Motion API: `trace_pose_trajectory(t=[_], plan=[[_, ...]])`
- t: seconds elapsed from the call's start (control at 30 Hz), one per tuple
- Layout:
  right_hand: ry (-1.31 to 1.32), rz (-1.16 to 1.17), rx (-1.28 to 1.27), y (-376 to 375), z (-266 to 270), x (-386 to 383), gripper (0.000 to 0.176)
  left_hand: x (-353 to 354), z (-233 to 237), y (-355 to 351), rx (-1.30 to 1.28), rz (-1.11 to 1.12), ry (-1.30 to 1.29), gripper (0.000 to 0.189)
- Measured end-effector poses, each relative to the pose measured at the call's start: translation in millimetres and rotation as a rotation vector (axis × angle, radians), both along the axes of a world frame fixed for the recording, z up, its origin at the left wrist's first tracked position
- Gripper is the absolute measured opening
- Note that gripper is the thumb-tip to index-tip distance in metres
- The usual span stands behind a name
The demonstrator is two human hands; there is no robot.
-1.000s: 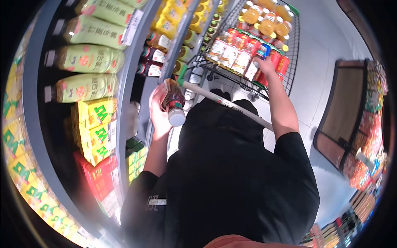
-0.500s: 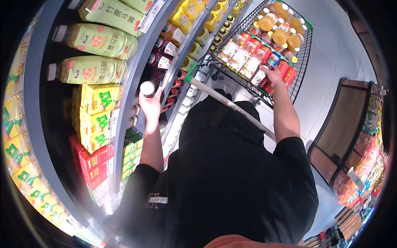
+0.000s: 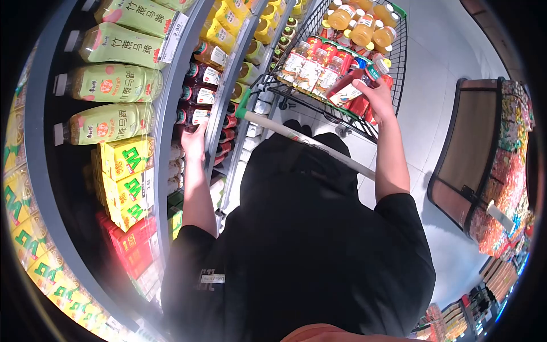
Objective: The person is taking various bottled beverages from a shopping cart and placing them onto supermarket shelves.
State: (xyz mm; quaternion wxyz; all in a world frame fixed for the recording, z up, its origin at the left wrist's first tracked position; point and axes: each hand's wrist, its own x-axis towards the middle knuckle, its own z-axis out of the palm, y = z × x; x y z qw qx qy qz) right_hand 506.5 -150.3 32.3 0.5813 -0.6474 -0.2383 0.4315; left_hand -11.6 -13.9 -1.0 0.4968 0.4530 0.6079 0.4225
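Note:
My right hand (image 3: 377, 98) is closed around a dark red drink bottle (image 3: 344, 90) with a white label and a teal cap. The bottle is tilted above the near part of the shopping cart (image 3: 397, 94), over red cans and cartons. At the shelf, my left hand (image 3: 194, 141) is closed on the near end of a dark juice bottle (image 3: 192, 116), last in a row of similar bottles. Part of its fingers is hidden behind that bottle.
Green-labelled drink bottles (image 3: 117, 85) and yellow tea cartons (image 3: 126, 185) fill the nearer shelf. Amber juice bottles (image 3: 363, 31) are in the cart's far part. The cart's handle (image 3: 307, 141) crosses before my body. A brown-panelled stand (image 3: 464, 154) is at the right.
My left hand has brought the bottle into line with the shelf row; its white cap no longer shows. My right hand has lifted a teal-capped bottle and tilted it. The view has shifted slightly.

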Motion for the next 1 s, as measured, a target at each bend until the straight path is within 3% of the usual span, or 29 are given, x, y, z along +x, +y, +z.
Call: trace_pose_trajectory(t=[0.27, 0.47, 0.5, 0.63, 0.73, 0.77, 0.8, 0.87, 0.93, 1.0], plan=[[0.181, 0.148, 0.192, 19, 42, -48, 0.048, -10, -6, -1, -0.022, -0.014, 0.025, 0.025], [0.073, 0.312, 0.175, 33, 56, -85, 0.041, -2, -8, -2, 0.089, -0.003, 0.035, 0.028], [0.059, 0.342, 0.161, 36, 54, -88, 0.042, -1, -1, -4, 0.009, -0.018, 0.028, 0.038], [0.05, 0.475, 0.187, 38, 81, -120, 0.039, 23, 30, -27, 0.292, 0.076, 0.038, 0.046], [-0.02, 0.604, 0.173, 45, 85, -136, 0.04, 27, 28, -57, 0.296, 0.25, 0.405, 0.041], [-0.091, 0.622, 0.12, 47, 80, -139, 0.042, 28, 33, -68, 0.136, 0.09, 0.087, 0.035], [-0.162, 0.64, 0.069, 50, 83, -149, 0.044, 35, 57, -74, -0.134, -0.075, -0.14, 0.043], [-0.064, 0.69, 0.112, 49, 105, -171, 0.051, 55, 86, -86, -0.201, -0.328, -0.289, 0.06], [-0.074, 0.78, 0.157, 53, 105, -185, 0.054, 65, 91, -94, -0.058, -0.61, -0.196, 0.075], [-0.215, 0.949, 0.218, 58, 107, -197, 0.057, 70, 109, -97, 0.044, -0.718, -0.024, 0.082]])
